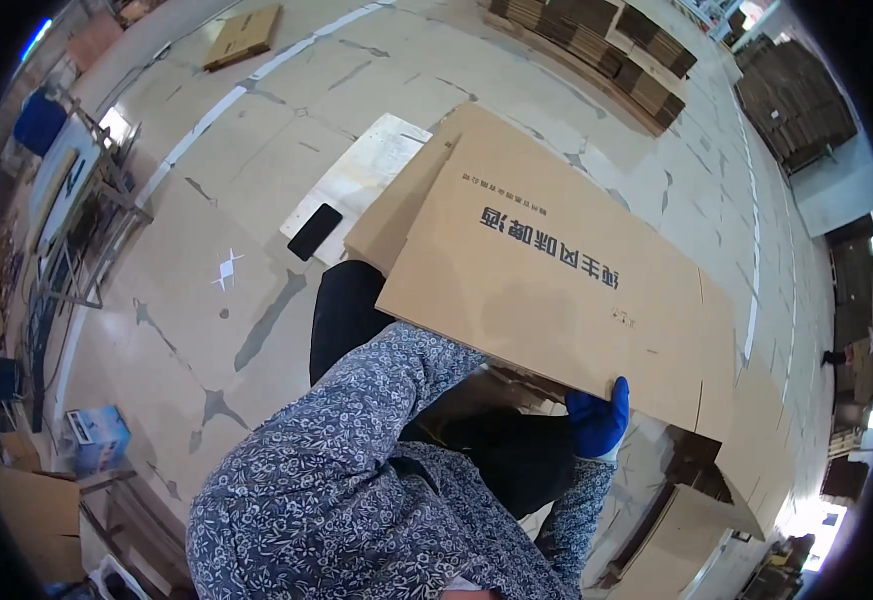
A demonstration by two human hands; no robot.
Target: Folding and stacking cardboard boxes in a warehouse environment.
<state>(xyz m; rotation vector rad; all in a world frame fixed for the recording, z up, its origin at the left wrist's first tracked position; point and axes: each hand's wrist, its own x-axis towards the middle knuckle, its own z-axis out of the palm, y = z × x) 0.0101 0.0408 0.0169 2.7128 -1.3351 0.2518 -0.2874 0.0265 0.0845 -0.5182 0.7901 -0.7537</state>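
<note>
A large brown flattened cardboard box [547, 270] with dark print lies tilted across my lap. My right hand [600, 418], in a blue glove, grips its near edge, the thumb on top and the fingers underneath. My left arm, in a dark floral sleeve, reaches under the box; the left hand itself is hidden there. Another cardboard piece [397, 205] shows beneath the box at its left end. Close by on the left, a black phone [315, 232] rests on a pale board [372, 165].
Stacks of flattened cardboard stand on a pallet [607, 50] ahead and against the right wall [795, 105]. One cardboard bundle [244, 36] lies far left. On the left are a metal-framed table [82, 190] and a blue box [97, 438]. More cardboard [672, 535] stands at lower right.
</note>
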